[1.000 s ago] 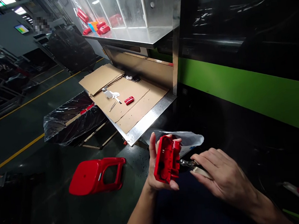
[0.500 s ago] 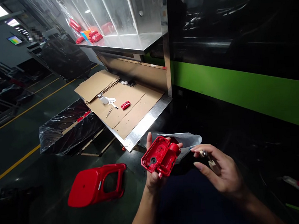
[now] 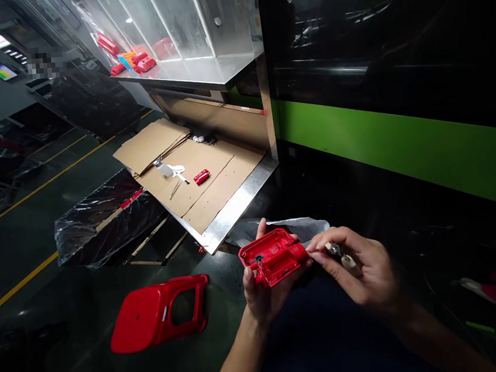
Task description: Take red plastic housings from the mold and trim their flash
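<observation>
My left hand (image 3: 262, 304) is wrapped round a red plastic housing (image 3: 281, 266), its hollow side turned up. A black round fitting sits inside the hollow. My right hand (image 3: 370, 271) has its thumb and forefinger pinched together at the right end of the housing, by the ribbed round part; whether anything lies between those fingertips is not clear. Tucked against that palm under the other fingers is a small tool with pale and metal parts (image 3: 342, 256), its kind too hidden to name. Behind the housing hangs a translucent plastic bag (image 3: 314, 225).
Ahead stands a metal table (image 3: 228, 215) covered with cardboard, bearing a red part (image 3: 201, 177), tweezers (image 3: 174, 189) and a white-handled item (image 3: 172, 169). Several red parts (image 3: 143, 63) lie on the shelf above. A red stool (image 3: 140, 318) is on the floor at left.
My right hand has moved left to the housing and its thumb and forefinger have closed together. The housing has turned in my left hand, whose thumb now lies over its near edge.
</observation>
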`<state>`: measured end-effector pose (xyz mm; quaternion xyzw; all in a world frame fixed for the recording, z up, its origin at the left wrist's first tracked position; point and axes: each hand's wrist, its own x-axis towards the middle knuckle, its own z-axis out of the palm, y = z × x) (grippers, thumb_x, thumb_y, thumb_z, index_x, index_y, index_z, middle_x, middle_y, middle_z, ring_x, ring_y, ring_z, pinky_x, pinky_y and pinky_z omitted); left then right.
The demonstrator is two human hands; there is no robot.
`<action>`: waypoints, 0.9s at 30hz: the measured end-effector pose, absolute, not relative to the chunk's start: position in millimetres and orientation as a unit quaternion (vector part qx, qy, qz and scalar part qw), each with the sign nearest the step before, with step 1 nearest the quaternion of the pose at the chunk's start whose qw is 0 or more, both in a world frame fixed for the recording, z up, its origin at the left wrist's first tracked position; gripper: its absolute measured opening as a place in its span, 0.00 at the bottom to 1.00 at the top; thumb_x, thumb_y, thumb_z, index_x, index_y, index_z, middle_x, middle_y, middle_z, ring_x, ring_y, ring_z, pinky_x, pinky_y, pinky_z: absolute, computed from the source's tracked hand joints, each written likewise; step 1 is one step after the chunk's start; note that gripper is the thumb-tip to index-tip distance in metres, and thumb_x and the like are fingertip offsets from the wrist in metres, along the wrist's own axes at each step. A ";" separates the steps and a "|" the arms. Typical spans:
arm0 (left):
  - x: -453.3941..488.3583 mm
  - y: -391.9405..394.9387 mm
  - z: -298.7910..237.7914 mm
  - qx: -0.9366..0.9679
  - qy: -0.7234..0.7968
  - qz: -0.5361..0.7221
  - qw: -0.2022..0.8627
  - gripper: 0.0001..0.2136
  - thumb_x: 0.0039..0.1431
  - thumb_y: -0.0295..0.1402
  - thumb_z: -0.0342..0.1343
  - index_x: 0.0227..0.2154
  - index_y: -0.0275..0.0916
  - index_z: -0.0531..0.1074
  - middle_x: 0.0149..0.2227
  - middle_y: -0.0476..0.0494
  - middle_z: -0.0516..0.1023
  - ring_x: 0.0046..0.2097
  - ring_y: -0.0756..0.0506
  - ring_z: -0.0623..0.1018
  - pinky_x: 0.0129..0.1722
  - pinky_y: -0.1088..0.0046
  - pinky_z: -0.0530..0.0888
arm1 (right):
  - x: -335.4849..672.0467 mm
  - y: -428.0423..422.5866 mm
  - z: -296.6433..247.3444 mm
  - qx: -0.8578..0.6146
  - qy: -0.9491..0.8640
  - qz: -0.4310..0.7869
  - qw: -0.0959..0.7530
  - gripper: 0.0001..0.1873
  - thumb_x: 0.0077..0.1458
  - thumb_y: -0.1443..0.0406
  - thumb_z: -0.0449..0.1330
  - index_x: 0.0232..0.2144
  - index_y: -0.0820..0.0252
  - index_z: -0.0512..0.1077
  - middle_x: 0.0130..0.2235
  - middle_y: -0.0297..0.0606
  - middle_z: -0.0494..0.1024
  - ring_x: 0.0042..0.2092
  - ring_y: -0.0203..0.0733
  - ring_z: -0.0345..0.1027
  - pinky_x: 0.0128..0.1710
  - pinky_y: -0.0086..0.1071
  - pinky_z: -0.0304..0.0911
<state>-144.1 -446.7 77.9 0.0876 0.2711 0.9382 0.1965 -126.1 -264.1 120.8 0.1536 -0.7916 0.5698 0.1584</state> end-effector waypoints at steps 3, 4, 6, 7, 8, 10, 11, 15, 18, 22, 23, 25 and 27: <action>-145.2 -446.4 76.9 0.092 0.279 0.938 0.185 0.48 0.53 0.53 0.60 0.68 0.54 0.33 0.56 0.37 0.72 0.56 0.33 0.74 0.59 0.44 0.67 | -125.8 -263.5 123.4 0.168 -0.792 0.570 0.138 0.12 0.58 0.71 0.60 0.43 0.54 0.70 0.42 0.32 0.77 0.43 0.35 0.74 0.42 0.28 0.71; -145.8 -446.7 76.5 0.096 0.294 0.934 0.180 0.50 0.52 0.53 0.61 0.68 0.53 0.33 0.57 0.36 0.71 0.56 0.33 0.74 0.59 0.45 0.67 | -125.9 -263.3 124.9 0.181 -0.793 0.568 0.127 0.12 0.58 0.71 0.60 0.44 0.54 0.70 0.44 0.33 0.77 0.45 0.35 0.74 0.44 0.28 0.71; -147.6 -448.6 76.0 0.106 0.339 0.919 0.175 0.54 0.48 0.51 0.65 0.68 0.52 0.33 0.58 0.34 0.70 0.56 0.31 0.74 0.59 0.45 0.68 | -126.3 -262.9 128.3 0.223 -0.793 0.558 0.099 0.11 0.58 0.71 0.60 0.43 0.55 0.69 0.46 0.34 0.77 0.47 0.36 0.73 0.47 0.28 0.70; -148.9 -450.2 75.9 0.115 0.361 0.908 0.178 0.55 0.46 0.51 0.67 0.68 0.52 0.34 0.59 0.34 0.69 0.56 0.31 0.74 0.59 0.45 0.68 | -126.6 -262.8 129.9 0.247 -0.793 0.551 0.083 0.10 0.58 0.71 0.60 0.42 0.56 0.69 0.46 0.35 0.77 0.48 0.36 0.73 0.49 0.28 0.69; -150.3 -452.1 75.9 0.126 0.380 0.897 0.186 0.57 0.45 0.51 0.68 0.68 0.51 0.34 0.59 0.33 0.68 0.56 0.30 0.73 0.59 0.45 0.68 | -126.8 -262.7 131.1 0.270 -0.793 0.542 0.065 0.09 0.58 0.71 0.59 0.41 0.57 0.68 0.47 0.36 0.77 0.47 0.35 0.73 0.48 0.28 0.68; -153.6 -456.5 76.0 0.158 0.409 0.874 0.208 0.58 0.43 0.49 0.70 0.68 0.51 0.33 0.60 0.32 0.66 0.57 0.30 0.72 0.59 0.45 0.67 | -127.3 -262.7 131.9 0.308 -0.794 0.523 0.033 0.07 0.59 0.71 0.57 0.40 0.58 0.67 0.45 0.36 0.78 0.44 0.35 0.73 0.46 0.29 0.67; -155.3 -458.9 76.0 0.175 0.422 0.863 0.216 0.59 0.43 0.48 0.71 0.68 0.51 0.33 0.61 0.31 0.65 0.58 0.30 0.72 0.59 0.45 0.67 | -127.5 -262.9 131.5 0.319 -0.796 0.513 0.022 0.07 0.59 0.72 0.56 0.39 0.58 0.67 0.44 0.36 0.78 0.42 0.35 0.72 0.44 0.29 0.67; -160.5 -466.9 74.1 0.201 0.471 0.832 0.216 0.59 0.42 0.47 0.72 0.69 0.51 0.34 0.61 0.31 0.64 0.58 0.30 0.71 0.60 0.44 0.66 | -128.6 -264.4 126.0 0.328 -0.813 0.481 0.007 0.07 0.58 0.71 0.54 0.40 0.58 0.68 0.37 0.34 0.76 0.37 0.36 0.68 0.38 0.32 0.64; -161.5 -469.7 71.2 0.215 0.477 0.824 0.219 0.59 0.41 0.47 0.73 0.69 0.52 0.36 0.61 0.32 0.65 0.59 0.30 0.70 0.62 0.44 0.64 | -129.8 -265.6 121.5 0.318 -0.815 0.484 -0.001 0.05 0.58 0.68 0.56 0.39 0.58 0.68 0.36 0.34 0.75 0.36 0.36 0.66 0.38 0.32 0.62; -160.0 -469.4 70.5 0.223 0.463 0.831 0.215 0.57 0.41 0.45 0.74 0.68 0.55 0.40 0.62 0.35 0.63 0.60 0.31 0.70 0.62 0.46 0.64 | -132.1 -264.8 119.0 0.305 -0.804 0.511 -0.008 0.03 0.60 0.66 0.56 0.38 0.58 0.68 0.35 0.34 0.74 0.35 0.35 0.66 0.37 0.31 0.61; -159.6 -469.4 71.0 0.224 0.467 0.829 0.213 0.57 0.41 0.45 0.74 0.68 0.55 0.41 0.62 0.35 0.63 0.60 0.32 0.69 0.62 0.48 0.64 | -132.7 -264.1 119.0 0.304 -0.801 0.516 -0.013 0.03 0.60 0.66 0.56 0.38 0.58 0.68 0.35 0.34 0.74 0.34 0.35 0.66 0.36 0.30 0.61; -159.2 -470.0 71.6 0.234 0.488 0.815 0.207 0.58 0.39 0.44 0.75 0.68 0.55 0.42 0.62 0.36 0.63 0.61 0.32 0.68 0.64 0.48 0.62 | -133.5 -262.5 119.2 0.304 -0.799 0.518 -0.028 0.03 0.60 0.67 0.55 0.37 0.58 0.68 0.34 0.33 0.74 0.33 0.34 0.65 0.35 0.30 0.60; -159.1 -471.4 71.6 0.251 0.510 0.797 0.205 0.59 0.39 0.43 0.76 0.68 0.56 0.42 0.62 0.36 0.62 0.62 0.31 0.67 0.65 0.47 0.60 | -133.7 -261.2 118.8 0.303 -0.803 0.511 -0.045 0.04 0.59 0.70 0.54 0.37 0.58 0.68 0.33 0.33 0.74 0.33 0.35 0.65 0.34 0.30 0.60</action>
